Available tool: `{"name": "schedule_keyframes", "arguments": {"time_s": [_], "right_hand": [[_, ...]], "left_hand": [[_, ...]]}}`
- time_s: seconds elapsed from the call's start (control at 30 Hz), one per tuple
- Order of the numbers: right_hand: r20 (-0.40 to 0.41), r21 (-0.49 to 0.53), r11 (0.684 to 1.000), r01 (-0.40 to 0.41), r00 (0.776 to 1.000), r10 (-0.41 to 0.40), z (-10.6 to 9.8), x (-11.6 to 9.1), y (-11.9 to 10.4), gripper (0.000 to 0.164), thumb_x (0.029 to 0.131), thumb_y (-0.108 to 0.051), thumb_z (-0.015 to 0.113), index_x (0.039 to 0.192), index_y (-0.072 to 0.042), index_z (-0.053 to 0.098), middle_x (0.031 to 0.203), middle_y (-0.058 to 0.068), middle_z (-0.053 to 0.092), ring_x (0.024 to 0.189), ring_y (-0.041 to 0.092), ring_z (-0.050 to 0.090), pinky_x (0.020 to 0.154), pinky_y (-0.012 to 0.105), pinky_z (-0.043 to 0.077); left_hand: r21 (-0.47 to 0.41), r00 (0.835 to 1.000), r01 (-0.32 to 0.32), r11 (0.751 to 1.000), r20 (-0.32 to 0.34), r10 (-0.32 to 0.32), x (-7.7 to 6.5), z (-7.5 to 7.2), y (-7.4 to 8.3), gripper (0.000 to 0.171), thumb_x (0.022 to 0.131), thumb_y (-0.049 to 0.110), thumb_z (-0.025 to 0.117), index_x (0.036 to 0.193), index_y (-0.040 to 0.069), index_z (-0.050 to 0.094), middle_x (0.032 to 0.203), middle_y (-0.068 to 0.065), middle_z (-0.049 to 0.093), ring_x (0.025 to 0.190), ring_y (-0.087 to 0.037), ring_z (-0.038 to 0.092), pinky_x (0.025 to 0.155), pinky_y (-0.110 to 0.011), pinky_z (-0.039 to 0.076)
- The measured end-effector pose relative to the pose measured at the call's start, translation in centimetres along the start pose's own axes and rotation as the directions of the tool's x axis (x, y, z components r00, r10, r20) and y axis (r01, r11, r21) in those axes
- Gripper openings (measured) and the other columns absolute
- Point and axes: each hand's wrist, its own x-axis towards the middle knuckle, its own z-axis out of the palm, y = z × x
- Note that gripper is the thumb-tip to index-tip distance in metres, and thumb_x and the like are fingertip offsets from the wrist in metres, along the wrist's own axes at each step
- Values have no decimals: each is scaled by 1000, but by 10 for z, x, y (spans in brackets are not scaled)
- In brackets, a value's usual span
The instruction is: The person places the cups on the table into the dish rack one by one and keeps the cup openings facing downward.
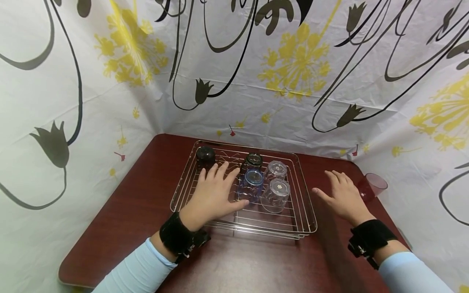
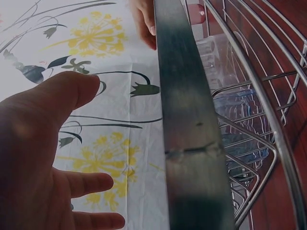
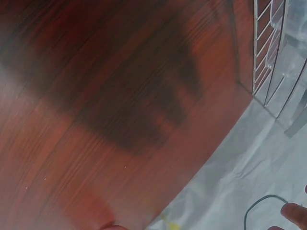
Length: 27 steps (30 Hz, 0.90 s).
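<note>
A wire rack point(image 1: 234, 228) on the table holds upside-down glasses. A blue glass point(image 1: 252, 183) stands near its middle, with a dark green glass point(image 1: 253, 160) behind it. To their right are two clear glasses point(image 1: 276, 194), one behind the other. At the back left corner sits a dark glass point(image 1: 205, 154). My left hand point(image 1: 214, 193) hovers over the rack beside the blue glass, fingers spread and holding nothing. My right hand point(image 1: 344, 199) is in the air right of the rack, fingers extended. Partly hidden behind it is a pink glass point(image 1: 373, 186), mouth upward.
The dark red table point(image 1: 121, 211) extends around the rack. A white patterned curtain point(image 1: 234, 114) closes in the back and both sides. In the left wrist view, a broad grey bar point(image 2: 192, 120) passes between the left hand and the rack wires.
</note>
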Motion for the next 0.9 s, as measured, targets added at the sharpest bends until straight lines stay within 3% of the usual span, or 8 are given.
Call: {"name": "schedule_keyframes", "arguments": {"time_s": [0.63,0.9], "right_hand": [[-7,-26,997,-79,997,79,-2,-5,43,86,97,-58,55,148,8,34,145,41,32,132,61,28,97,77,28],[22,-26,992,-122,992,123,2,-2,69,91,97,-61,52,151,8,28,147,41,28,134,64,22,103,77,21]], "left_hand": [[-17,1000,-5,1000,9,5,-2,-1,2,94,81,78,57,158,29,31,165,-9,26,150,-37,25,117,-65,20],[-21,1000,7,1000,19,-6,-4,-2,1,95,81,78,58,158,30,30,165,-9,24,151,-37,24,118,-65,18]]}}
